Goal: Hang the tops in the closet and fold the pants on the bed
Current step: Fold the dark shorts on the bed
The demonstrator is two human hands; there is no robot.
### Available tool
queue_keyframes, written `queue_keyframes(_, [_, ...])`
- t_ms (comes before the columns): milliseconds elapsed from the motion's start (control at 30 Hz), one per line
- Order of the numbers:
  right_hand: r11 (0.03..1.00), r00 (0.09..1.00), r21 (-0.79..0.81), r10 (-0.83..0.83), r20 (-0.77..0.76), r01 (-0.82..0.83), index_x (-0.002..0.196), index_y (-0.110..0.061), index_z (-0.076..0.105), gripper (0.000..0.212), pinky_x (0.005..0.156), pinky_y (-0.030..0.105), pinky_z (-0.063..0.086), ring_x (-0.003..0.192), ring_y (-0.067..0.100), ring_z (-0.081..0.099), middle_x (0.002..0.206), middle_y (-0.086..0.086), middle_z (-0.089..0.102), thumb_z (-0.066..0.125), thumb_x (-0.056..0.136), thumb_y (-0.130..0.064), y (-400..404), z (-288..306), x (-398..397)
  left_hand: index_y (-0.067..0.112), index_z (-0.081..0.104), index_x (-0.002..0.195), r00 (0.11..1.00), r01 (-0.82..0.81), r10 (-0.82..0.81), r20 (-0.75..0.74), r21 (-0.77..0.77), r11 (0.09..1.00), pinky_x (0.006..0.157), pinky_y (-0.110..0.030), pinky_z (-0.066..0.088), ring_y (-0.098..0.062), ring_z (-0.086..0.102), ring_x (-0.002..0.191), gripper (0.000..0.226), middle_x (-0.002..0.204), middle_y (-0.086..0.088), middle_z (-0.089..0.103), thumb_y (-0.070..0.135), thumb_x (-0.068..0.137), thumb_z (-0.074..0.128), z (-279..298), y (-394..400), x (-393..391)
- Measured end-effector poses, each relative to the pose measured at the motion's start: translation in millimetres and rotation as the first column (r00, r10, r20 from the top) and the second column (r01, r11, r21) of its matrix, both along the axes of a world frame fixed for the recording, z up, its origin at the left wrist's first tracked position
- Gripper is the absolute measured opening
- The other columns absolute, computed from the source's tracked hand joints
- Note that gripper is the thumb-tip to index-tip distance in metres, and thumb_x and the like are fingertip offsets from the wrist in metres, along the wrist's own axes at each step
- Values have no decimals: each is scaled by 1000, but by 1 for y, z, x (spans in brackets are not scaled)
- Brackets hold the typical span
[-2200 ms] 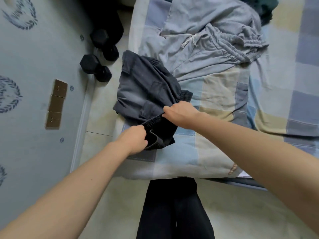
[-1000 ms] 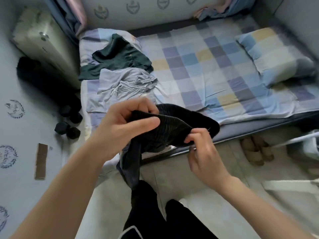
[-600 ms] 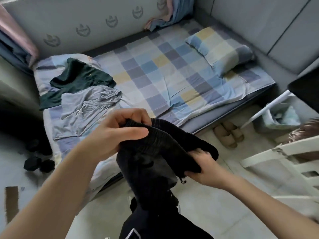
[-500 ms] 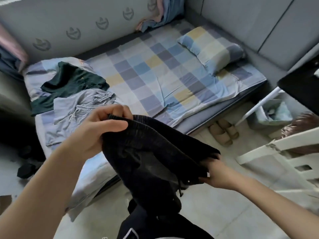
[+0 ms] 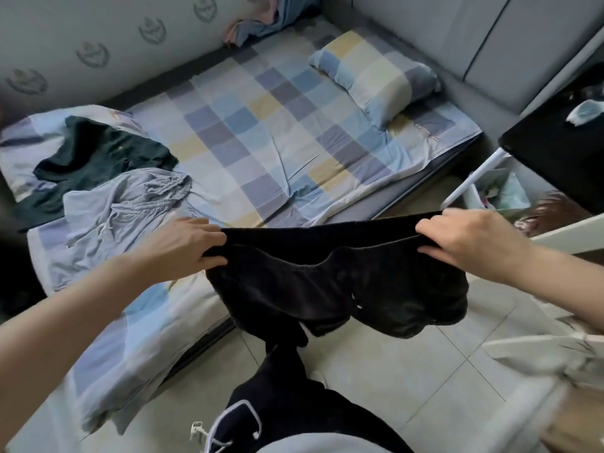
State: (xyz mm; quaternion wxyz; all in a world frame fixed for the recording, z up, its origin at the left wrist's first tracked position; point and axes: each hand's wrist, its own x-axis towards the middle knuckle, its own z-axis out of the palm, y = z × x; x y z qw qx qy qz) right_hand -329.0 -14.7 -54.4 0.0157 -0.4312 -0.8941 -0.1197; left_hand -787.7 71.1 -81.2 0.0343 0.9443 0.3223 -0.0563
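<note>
Dark shorts (image 5: 336,282), bunched between the hands half a second ago, are now stretched flat by the waistband: left hand (image 5: 183,246) and right hand (image 5: 470,240) each pinch one end with curled fingers. They hang over the floor beside the bed (image 5: 261,125), likely ready for folding; grey pants (image 5: 111,210) lie unfolded.

Black soft-fabric pants (image 5: 330,286), centre of frame, I read plain, no pattern. Checked bedsheet (image 5: 261,132): squares of pale blue, slate, cream, yellow. Pillow (image 5: 376,73), upper right, same check. Dark green top (image 5: 98,158), upper left, plain. Light grey drawstring pants (image 5: 121,210) beside it, white cord. Grey wall panel (image 5: 81,37), top left, darker wreath emblems repeating. Floor tiles (image 5: 392,371) pale beige, lower right. Black tabletop (image 5: 562,152), right edge.
</note>
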Motion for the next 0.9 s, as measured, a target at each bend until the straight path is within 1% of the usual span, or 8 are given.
queue_keyframes(167, [995, 995, -39, 93, 47, -91, 68, -11, 60, 30, 58, 41, 50, 77, 31, 60, 84, 10, 62, 84, 68, -29, 51, 4, 8, 13, 71, 81, 994, -22, 6, 110, 147, 989, 70, -40, 52, -30, 61, 78, 40, 83, -4, 62, 41, 93, 45, -7, 44, -12])
queue_keyframes(233, [984, 989, -143, 115, 88, -102, 66, -15, 66, 28, 76, 49, 49, 103, 41, 58, 112, 12, 65, 82, 66, -37, 72, 4, 9, 10, 73, 85, 987, -66, 41, 157, 155, 986, 73, -41, 52, -32, 60, 87, 42, 96, -9, 63, 40, 92, 44, -13, 59, -23])
queue_keyframes(300, [955, 992, -285, 105, 63, -82, 66, -18, 68, 25, 82, 49, 49, 110, 37, 56, 120, 9, 63, 77, 71, -41, 96, -1, 11, 10, 74, 90, 970, -127, 94, 225, 138, 982, 76, -43, 54, -32, 58, 98, 33, 112, -13, 60, 35, 93, 53, -23, 73, -33])
queue_keyframes(400, [811, 992, -585, -46, -121, -34, 66, -12, 62, 33, 66, 32, 47, 75, 18, 60, 82, 0, 61, 67, 85, -38, 137, -12, 13, 8, 73, 92, 889, -309, 306, 341, -47, 950, 84, -44, 56, -26, 61, 106, 14, 122, -1, 54, 20, 84, 73, -32, 96, -40])
queue_keyframes(500, [811, 952, -584, -151, -265, -34, 62, -14, 52, 31, 54, 28, 38, 55, 11, 48, 61, -8, 47, 75, 81, -17, 176, -24, 12, 9, 69, 93, 812, -402, 473, 341, -260, 878, 78, -36, 55, -26, 68, 91, 18, 109, 2, 66, 7, 78, 78, -42, 122, -46])
queue_keyframes(633, [827, 842, -560, -337, -422, 50, 77, -32, 42, 37, 58, 11, 38, 62, 1, 50, 70, -13, 51, 78, 78, -21, 220, -28, 7, 21, 54, 81, 554, -529, 762, 335, -566, 633, 60, -23, 45, -21, 62, 66, 21, 73, -8, 62, 8, 85, 71, -46, 147, -46])
queue_keyframes(767, [734, 524, -679, -582, -622, 9, 118, -38, 45, 57, 71, 5, 45, 81, -5, 65, 92, -15, 67, 79, 77, -16, 258, -29, 1, 25, 42, 91, 318, -574, 869, 379, -653, 495, 65, -44, 47, -29, 56, 67, 19, 77, -9, 56, 17, 96, 58, -53, 165, -32])
queue_keyframes(900, [675, 466, -732, -619, -632, -96, 103, -23, 65, 32, 74, 4, 44, 84, -12, 63, 97, -8, 71, 73, 80, -3, 305, -33, -1, 41, 36, 108, 60, -548, 848, 526, -693, 468, 55, -24, 48, -4, 51, 58, 32, 76, 0, 51, 13, 100, 51, -52, 179, -8])
